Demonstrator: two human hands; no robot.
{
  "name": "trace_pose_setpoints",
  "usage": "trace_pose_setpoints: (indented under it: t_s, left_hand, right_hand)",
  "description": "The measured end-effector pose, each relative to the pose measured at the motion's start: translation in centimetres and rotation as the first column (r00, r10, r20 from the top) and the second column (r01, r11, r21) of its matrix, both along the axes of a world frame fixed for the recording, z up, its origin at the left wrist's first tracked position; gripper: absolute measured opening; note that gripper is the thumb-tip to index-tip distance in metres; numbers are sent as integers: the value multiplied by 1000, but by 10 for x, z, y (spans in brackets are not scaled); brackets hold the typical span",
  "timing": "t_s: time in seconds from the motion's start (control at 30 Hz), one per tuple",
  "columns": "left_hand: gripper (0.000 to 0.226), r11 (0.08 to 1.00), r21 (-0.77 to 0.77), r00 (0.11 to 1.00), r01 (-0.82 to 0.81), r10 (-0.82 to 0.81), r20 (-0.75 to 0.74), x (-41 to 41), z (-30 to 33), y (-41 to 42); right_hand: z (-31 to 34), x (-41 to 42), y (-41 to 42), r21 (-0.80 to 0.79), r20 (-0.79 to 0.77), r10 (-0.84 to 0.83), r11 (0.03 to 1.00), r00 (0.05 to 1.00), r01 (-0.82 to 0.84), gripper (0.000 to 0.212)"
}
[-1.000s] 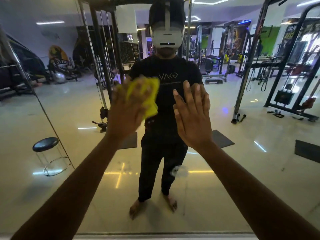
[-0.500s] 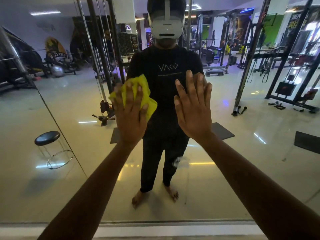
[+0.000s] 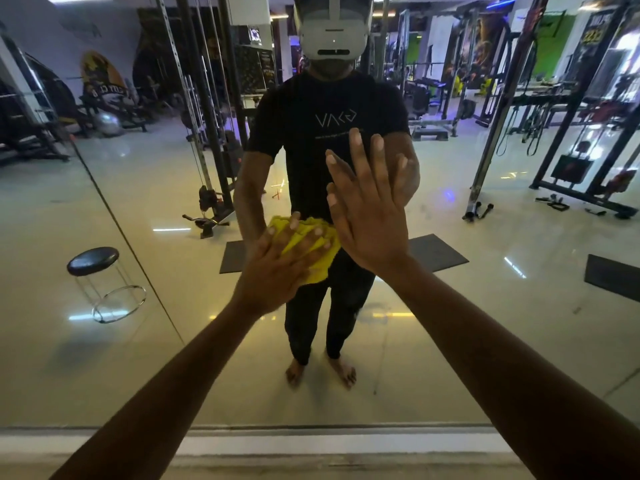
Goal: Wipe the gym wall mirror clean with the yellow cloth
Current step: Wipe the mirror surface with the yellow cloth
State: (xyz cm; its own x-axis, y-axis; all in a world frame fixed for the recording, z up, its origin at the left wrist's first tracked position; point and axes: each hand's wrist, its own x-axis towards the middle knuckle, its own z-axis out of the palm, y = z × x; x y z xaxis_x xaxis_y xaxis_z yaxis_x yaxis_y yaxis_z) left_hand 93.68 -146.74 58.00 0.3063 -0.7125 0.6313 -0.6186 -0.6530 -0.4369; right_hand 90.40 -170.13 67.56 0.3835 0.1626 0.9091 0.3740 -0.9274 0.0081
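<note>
The wall mirror (image 3: 502,323) fills nearly the whole head view and reflects a person in black clothes and the gym behind. My left hand (image 3: 277,268) presses the crumpled yellow cloth (image 3: 317,244) flat against the glass at about waist height of the reflection, fingers spread over it. My right hand (image 3: 370,216) lies flat on the mirror just to the right and slightly higher, fingers apart, with nothing in it. Most of the cloth is hidden under my left hand.
The mirror's bottom edge meets a pale ledge (image 3: 311,445) near the floor. A seam (image 3: 114,209) between mirror panels runs diagonally at the left. Reflected in the glass are a black stool (image 3: 93,261), cable machines (image 3: 204,116), racks (image 3: 588,133) and dark floor mats (image 3: 436,254).
My left hand has slid the yellow cloth down the glass and a little to the right, from chest height to waist height of the reflection. My right hand has stayed pressed on the mirror.
</note>
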Motion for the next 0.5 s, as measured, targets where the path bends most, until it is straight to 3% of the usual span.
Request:
trace_pose_setpoints:
  t_s: [0.03,0.07,0.1,0.13,0.17,0.2,0.23,0.27,0.33,0.4,0.43,0.5]
  left_hand:
    - [81,998,61,999,6,-8,47,2,12,13]
    - [80,1000,2,996,7,-7,87,7,32,21]
    - [78,985,-169,993,-37,54,102,11,56,25]
    - [73,909,-404,985,-102,149,87,18,81,26]
    - [68,784,-604,976,-144,212,42,21,104,24]
    - [64,688,-705,971,-172,237,-6,22,117,19]
    - [63,692,-700,974,-176,228,-20,21,118,14]
    - [64,787,-598,981,-154,192,0,22,107,11]
    - [68,976,-210,997,-55,64,38,16,75,12]
    - [68,995,99,997,-15,8,77,13,63,31]
    - [65,992,122,993,-23,8,122,15,74,38]
    - [61,990,-122,987,-68,85,136,20,114,42]
  right_hand:
    - [-1,1,1,-1,2,-7,1000,1000,7,59]
    - [-1,2,0,-4,8,-17,1000,1000,17,59]
    - [-2,4,-1,-13,9,-32,999,999,32,59]
    - [-4,5,-1,-23,5,-53,998,999,53,59]
    - [-4,5,-1,-30,-2,-75,997,997,75,59]
    - [-5,5,0,-33,-10,-89,996,996,89,59]
    - [-5,5,1,-33,-16,-92,995,996,91,59]
    - [-5,5,2,-34,-15,-90,995,996,90,59]
    - [-3,6,1,-35,-7,-99,994,995,99,59]
    - [-4,6,0,-42,-5,-114,993,993,113,59]
    - [-4,5,1,-46,-5,-126,991,992,126,59]
    - [-6,6,4,-45,-15,-150,988,989,150,59]
